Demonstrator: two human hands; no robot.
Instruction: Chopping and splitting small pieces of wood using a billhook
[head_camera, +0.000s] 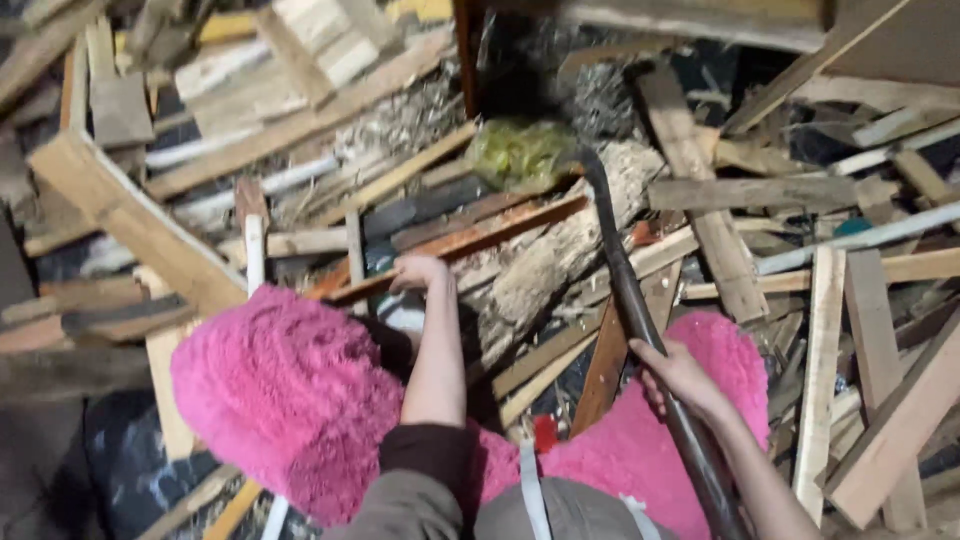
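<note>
Scrap planks (700, 190) and splintered boards lie heaped all around. Left hand (418, 272) closes on a reddish board (470, 240) ahead, while right hand (680, 378) grips a dark bar (625, 290). Judging by this, prying is underway; next calls for seating the bar's tip under that board.

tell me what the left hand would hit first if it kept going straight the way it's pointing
The left hand points up and away from the body and already rests at a reddish slat. Just past it lies the pale rough log, though depth is hard to judge.
</note>
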